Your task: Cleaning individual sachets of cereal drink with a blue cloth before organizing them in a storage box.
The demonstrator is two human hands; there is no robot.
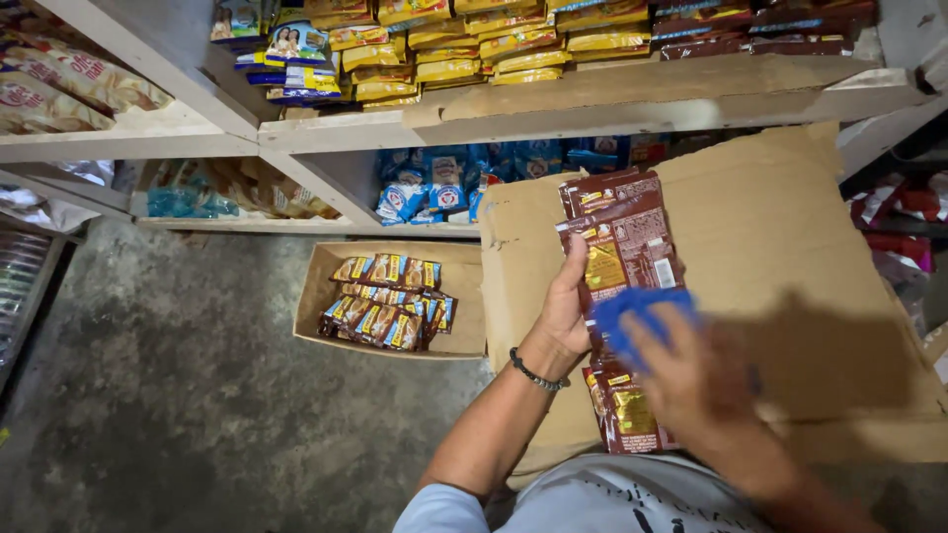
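Note:
My left hand [565, 314] grips the left edge of a long strip of dark brown sachets [622, 247] that lies on a large cardboard box [790, 257]. My right hand [691, 380] is blurred and presses a blue cloth [632, 316] against the middle of the strip. The strip's lower sachets [622, 410] show below my right hand. A black bead bracelet [533, 373] circles my left wrist.
An open cardboard box [321, 286] on the concrete floor holds several brown sachet packs [387, 301]. Wooden shelves [592, 109] carry yellow packets [464, 44] above and blue packets [434, 183] below. More packaged goods sit at the far left [59, 84] and right [899, 212].

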